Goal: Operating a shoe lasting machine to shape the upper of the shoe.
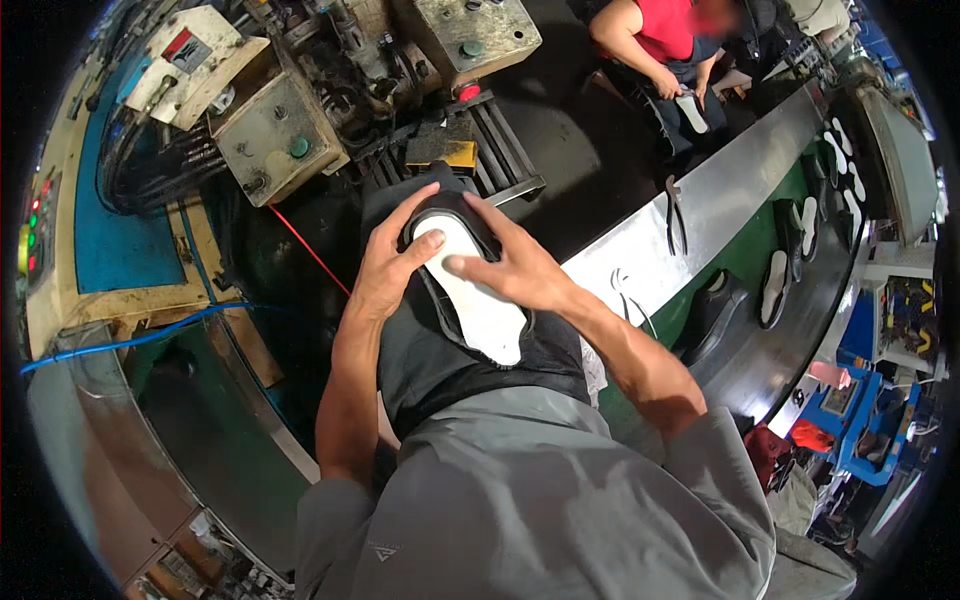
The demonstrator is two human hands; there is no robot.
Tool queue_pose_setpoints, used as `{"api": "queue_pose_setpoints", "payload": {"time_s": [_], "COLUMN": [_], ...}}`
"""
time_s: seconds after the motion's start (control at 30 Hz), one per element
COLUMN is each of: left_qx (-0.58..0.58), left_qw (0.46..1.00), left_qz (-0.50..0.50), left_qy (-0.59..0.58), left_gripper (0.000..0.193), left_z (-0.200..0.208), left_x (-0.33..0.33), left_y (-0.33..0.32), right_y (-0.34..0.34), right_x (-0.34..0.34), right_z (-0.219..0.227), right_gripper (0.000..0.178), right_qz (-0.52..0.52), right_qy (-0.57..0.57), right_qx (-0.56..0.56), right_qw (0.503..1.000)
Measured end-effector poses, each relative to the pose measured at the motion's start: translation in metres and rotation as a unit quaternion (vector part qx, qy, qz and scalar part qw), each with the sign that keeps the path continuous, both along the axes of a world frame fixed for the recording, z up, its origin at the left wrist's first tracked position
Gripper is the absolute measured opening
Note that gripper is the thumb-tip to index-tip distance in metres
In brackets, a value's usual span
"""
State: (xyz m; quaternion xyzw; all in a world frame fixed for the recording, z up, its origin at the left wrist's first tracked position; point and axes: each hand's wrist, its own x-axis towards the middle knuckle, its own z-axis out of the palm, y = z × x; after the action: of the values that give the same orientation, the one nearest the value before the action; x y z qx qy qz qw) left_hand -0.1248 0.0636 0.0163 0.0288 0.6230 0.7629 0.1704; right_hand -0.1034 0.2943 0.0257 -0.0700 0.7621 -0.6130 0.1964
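A black shoe upper [452, 204] lies bottom up over my thighs, its toe pointing away from me. A white insole [487, 315] covers its underside, and the dark edge of the upper shows around it. My left hand [393, 258] grips the left side of the toe, with its thumb pressing on the white insole. On the other side, my right hand [518, 262] wraps the toe edge, and its thumb also rests on the insole. The fingertips curl around the upper and are partly hidden.
To the right runs a metal ledge [640, 245] with pincers [676, 215] and a white cord loop [628, 292]. Beyond it, a green conveyor [650, 375] carries a black shoe [715, 312] and several white-soled pieces. A co-worker [655, 50] holds a white insole. Machinery [280, 140] stands ahead left.
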Motion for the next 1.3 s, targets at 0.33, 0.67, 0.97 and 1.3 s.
{"api": "queue_pose_setpoints", "payload": {"time_s": [0.33, 0.67, 0.97, 1.3], "left_qx": [-0.092, 0.105, 0.116, 0.228], "left_qw": [0.986, 0.993, 0.993, 0.96], "left_qz": [0.059, -0.027, -0.001, 0.047], "left_qy": [0.129, 0.049, 0.011, -0.154], "left_gripper": [0.053, 0.058, 0.056, 0.054], "left_z": [-0.018, -0.038, -0.043, -0.077], "left_x": [0.005, -0.005, -0.008, 0.008], "left_y": [0.008, 0.006, 0.026, 0.05], "right_y": [-0.018, 0.041, 0.02, 0.045], "right_x": [0.01, -0.017, -0.022, -0.03], "right_z": [-0.007, -0.017, -0.021, -0.067], "right_gripper": [0.084, 0.105, 0.102, 0.083], "right_qz": [-0.046, 0.071, 0.078, -0.019], "right_qy": [0.194, -0.026, 0.08, -0.133], "right_qx": [0.111, -0.134, 0.039, -0.147], "right_qw": [0.974, 0.988, 0.993, 0.98]}}
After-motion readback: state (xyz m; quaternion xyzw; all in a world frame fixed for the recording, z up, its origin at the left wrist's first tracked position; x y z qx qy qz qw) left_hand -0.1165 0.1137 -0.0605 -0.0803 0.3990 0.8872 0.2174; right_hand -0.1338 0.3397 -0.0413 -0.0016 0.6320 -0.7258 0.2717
